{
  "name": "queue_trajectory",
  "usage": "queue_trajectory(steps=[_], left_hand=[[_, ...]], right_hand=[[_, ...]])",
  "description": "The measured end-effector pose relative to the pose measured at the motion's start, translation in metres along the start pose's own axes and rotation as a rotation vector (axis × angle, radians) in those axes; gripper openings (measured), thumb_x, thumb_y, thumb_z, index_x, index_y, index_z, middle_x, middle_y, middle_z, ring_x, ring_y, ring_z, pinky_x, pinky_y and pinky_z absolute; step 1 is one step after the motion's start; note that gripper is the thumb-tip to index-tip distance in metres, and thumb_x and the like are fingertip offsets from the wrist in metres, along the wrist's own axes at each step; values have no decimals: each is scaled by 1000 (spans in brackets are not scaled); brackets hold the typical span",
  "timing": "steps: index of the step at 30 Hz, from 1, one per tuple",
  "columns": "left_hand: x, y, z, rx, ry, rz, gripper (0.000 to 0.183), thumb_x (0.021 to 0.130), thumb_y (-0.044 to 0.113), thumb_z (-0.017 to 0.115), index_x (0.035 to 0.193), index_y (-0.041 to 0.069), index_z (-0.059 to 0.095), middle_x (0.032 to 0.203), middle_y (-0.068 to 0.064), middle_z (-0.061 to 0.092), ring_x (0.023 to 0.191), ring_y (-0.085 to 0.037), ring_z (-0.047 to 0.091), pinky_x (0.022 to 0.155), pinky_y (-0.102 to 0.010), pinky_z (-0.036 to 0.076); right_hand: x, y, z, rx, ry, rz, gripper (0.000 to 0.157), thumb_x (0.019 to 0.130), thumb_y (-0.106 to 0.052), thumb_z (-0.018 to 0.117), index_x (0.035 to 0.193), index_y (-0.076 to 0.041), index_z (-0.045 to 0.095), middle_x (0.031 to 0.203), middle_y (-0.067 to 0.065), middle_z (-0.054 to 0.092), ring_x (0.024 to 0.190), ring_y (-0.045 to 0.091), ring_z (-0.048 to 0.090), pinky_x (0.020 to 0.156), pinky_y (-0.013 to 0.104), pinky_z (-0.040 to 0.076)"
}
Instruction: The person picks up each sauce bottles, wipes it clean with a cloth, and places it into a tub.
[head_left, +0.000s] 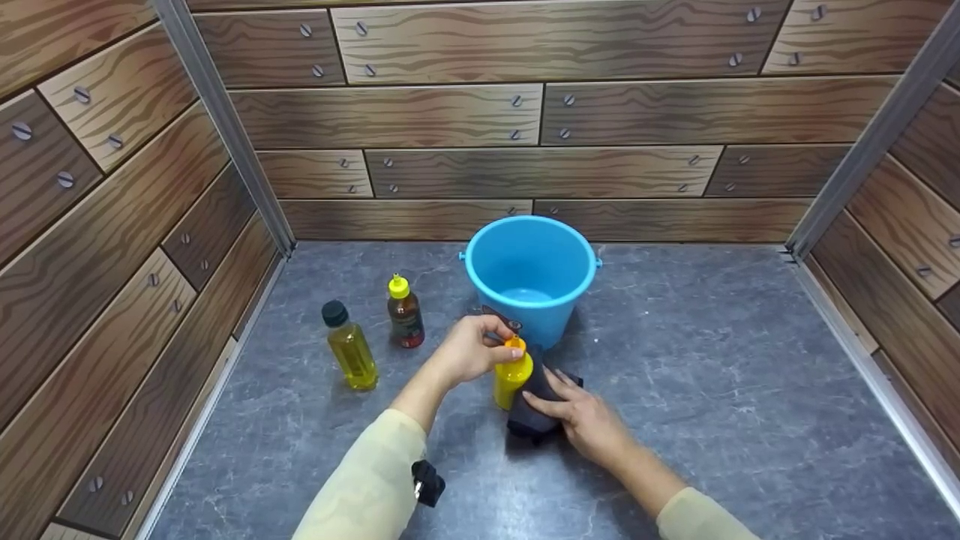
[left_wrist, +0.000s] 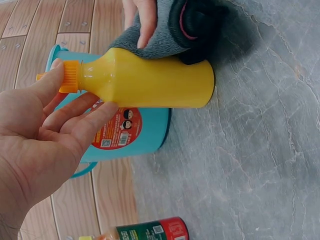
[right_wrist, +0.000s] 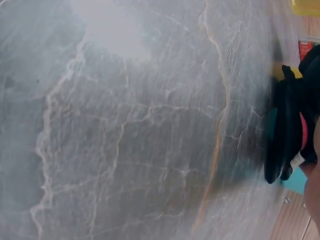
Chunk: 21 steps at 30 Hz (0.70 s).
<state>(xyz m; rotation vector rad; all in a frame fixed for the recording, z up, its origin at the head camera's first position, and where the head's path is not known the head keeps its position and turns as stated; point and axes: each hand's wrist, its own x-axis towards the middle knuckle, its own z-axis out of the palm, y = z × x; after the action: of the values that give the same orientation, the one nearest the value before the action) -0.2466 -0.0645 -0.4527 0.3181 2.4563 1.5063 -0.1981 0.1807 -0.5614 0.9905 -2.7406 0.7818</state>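
Note:
A yellow squeeze bottle point(head_left: 507, 387) with an orange cap point(left_wrist: 70, 77) stands upright in front of the blue bucket. My left hand point(head_left: 469, 351) pinches the cap between thumb and fingers. From the right side, my right hand point(head_left: 591, 421) grips a folded dark grey cloth point(head_left: 535, 417) and presses it against the bottle's side. In the left wrist view the cloth point(left_wrist: 165, 31) lies along the bottle's body and covers part of it. The right wrist view catches only the cloth's dark edge point(right_wrist: 284, 132) at the far right, with a white tag.
Behind the yellow bottle stands the blue bucket point(head_left: 553, 321), a red label on its side. To the left are a brown bottle point(head_left: 406, 319) with a yellow cap and an oil bottle point(head_left: 351, 352) with a dark cap. Wood-patterned walls point(head_left: 450, 116) enclose the grey marbled surface point(head_left: 720, 405).

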Motion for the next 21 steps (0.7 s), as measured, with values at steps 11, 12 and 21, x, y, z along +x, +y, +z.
queue_trajectory(steps=[11, 12, 21], left_hand=[[1, 0, 1, -19, -12, 20, 11, 96, 13, 81, 102, 6, 74, 112, -6, 74, 99, -21, 74, 81, -36, 62], [0, 0, 1, -18, -13, 19, 11, 96, 13, 81, 102, 7, 74, 112, -6, 74, 98, -20, 73, 81, -36, 62], [0, 1, 1, -27, -12, 7, 10, 96, 13, 81, 101, 8, 74, 110, -4, 75, 97, -19, 73, 81, -37, 62]], right_hand=[[1, -2, -2, -21, -96, 41, 69, 92, 17, 65, 142, -31, 69, 161, 17, 48, 139, 51, 50, 99, 65, 52], [1, -3, -3, -25, -106, 45, 69, 92, 16, 65, 142, -31, 69, 161, 17, 48, 140, 51, 50, 99, 66, 51], [3, -5, -6, -36, -205, 93, 64, 95, 13, 62, 142, -29, 70, 161, 17, 47, 142, 53, 46, 103, 67, 48]])
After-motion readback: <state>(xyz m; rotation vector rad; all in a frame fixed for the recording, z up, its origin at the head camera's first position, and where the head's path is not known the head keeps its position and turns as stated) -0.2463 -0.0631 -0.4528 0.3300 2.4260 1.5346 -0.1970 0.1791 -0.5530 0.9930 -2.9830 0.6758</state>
